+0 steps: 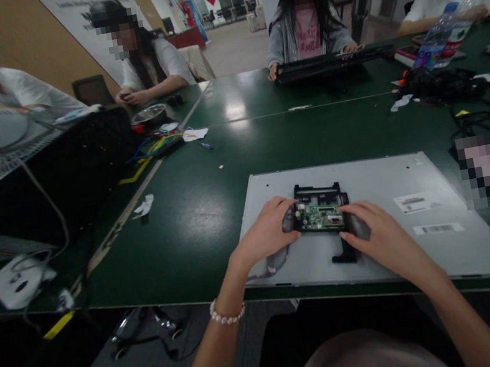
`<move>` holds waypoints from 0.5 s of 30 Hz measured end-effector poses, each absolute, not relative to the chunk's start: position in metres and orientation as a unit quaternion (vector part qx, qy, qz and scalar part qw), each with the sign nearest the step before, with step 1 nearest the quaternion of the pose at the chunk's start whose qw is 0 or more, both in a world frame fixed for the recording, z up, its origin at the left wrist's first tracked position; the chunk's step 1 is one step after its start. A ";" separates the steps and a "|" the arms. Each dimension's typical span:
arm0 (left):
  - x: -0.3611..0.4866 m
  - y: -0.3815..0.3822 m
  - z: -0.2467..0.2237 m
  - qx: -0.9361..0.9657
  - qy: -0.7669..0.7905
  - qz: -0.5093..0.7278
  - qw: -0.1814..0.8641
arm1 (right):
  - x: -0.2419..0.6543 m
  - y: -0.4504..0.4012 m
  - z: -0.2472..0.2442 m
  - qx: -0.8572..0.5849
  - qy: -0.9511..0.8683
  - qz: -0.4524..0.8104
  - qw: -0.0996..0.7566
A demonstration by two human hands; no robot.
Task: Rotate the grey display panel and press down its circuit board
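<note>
A black plastic frame [317, 188] with a green circuit board [319, 216] in it is between my hands, over a flat grey metal panel [368, 181]. My left hand [269, 226] grips the frame's left edge, thumb at the near corner and fingers at the far side. On the right edge, my right hand [377, 236] pinches the same frame between thumb and fingers. A grey cable [278, 263] curls out below my left hand onto the panel. Whether the frame rests on the panel or is slightly lifted, I cannot tell.
Two labels are stuck on the panel's right side, including a barcode label [439, 228]. Black cables [436, 83] and plastic bottles [439, 35] are at the far right. Wires [162, 144] and a metal bowl [150, 115] lie far left. Several people sit around the green table [193, 211].
</note>
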State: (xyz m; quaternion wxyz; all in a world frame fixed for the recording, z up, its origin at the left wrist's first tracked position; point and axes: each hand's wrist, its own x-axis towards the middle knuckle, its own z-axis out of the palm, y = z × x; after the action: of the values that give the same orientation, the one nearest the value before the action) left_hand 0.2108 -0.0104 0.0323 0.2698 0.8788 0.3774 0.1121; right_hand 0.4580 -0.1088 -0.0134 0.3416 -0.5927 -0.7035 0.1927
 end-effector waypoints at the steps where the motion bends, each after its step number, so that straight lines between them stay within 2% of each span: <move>1: 0.212 -0.013 0.032 0.877 0.379 0.116 0.271 | 0.460 -0.110 -0.013 -0.595 -0.703 0.190 0.340; 15: 0.245 -0.029 0.025 0.891 0.361 0.110 0.253 | 0.497 -0.118 -0.017 -0.611 -0.690 0.173 0.347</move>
State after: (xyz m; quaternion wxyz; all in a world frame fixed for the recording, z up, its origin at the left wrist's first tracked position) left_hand 0.2448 -0.0293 0.0253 0.2530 0.8908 0.3613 0.1095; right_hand 0.4968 -0.1184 -0.0165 0.3471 -0.6113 -0.6899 0.1728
